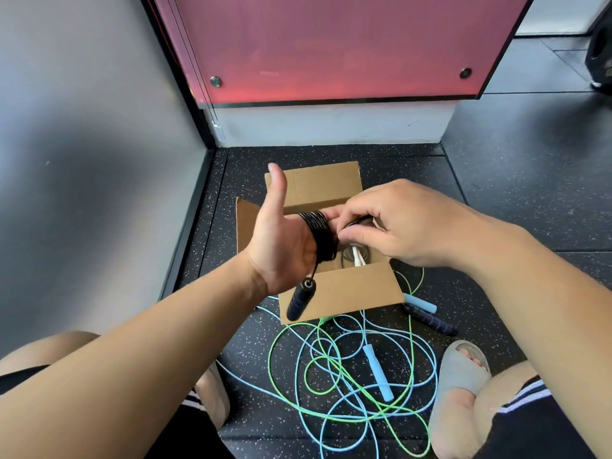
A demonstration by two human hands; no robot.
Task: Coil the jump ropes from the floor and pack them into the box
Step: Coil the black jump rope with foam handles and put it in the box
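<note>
So the left hand (281,240) is hovering over the box (341,293) with the thumb sticking straight up and the fingers stretched out flat. The black jump rope (319,235) is sitting wound around those fingers in a tight stack of loops. One black handle (299,301) is dangling off the coil on a short bit of cord, hanging in front of the box's near flap. The right hand (397,223) is pinching something dark between thumb and fingertips right next to the coil. It's looking like the loose end of the same rope, but the fingers are covering most of it, so I can't say whether that's cord or the second handle. The box is sitting open on the speckled floor (496,210) in the corner, flaps out, with a white piece (357,258) lying down inside it. In front of the box, the green rope (269,357) and the blue rope (435,372) are lying tangled together in a big loose mess between the person's knees, with a light blue handle (377,372) resting in the middle. A second blue handle (420,303) and a dark ringed handle (430,321) are lying just beside the box's right corner. A grey sandal (460,376) is sitting at the right edge of the tangle.
</note>
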